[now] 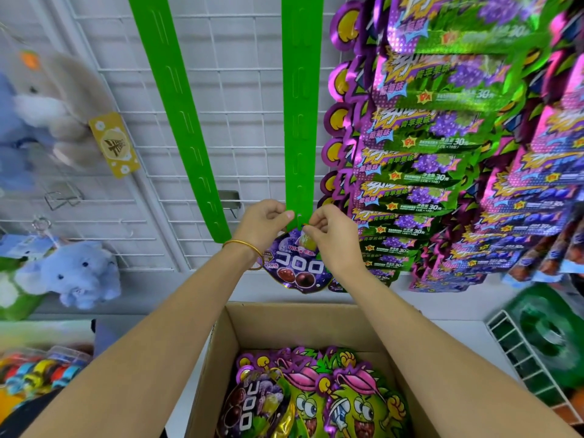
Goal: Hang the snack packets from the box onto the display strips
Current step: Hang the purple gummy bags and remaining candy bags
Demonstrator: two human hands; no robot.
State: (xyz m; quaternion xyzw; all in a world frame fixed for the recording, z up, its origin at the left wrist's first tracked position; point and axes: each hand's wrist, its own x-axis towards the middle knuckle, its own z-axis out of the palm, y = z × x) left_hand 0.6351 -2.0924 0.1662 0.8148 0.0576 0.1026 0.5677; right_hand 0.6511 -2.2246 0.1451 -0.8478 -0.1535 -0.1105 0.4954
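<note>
**Purple packet at the foot of the middle strip**

Nearest: open cardboard box on the white desk, flaps up. Inside, a loose heap of snack packets. One dark purple grape packet lies at the box's left. Several green monster-face packets overlap to its right, their shaped tops pointing toward the back wall.

Above the box, both forearms reach forward. Gold bangle on the left wrist.

Left hand: fingers curled, thumb and forefinger pinching the lower end of the middle green strip.

Right hand: fingers curled, fingertips pinching the top edge of a purple packet. The packet hangs face-out just below the strip's end, top touching it. Whether its hole is over a hook cannot be told; the fingers cover that spot.

Farther: second green strip hangs bare to the left, slanting. Both sit against a white wire grid.

Right of the grid: dense columns of hung purple-and-green packets.

Left side: blue plush toys on the grid.
</note>
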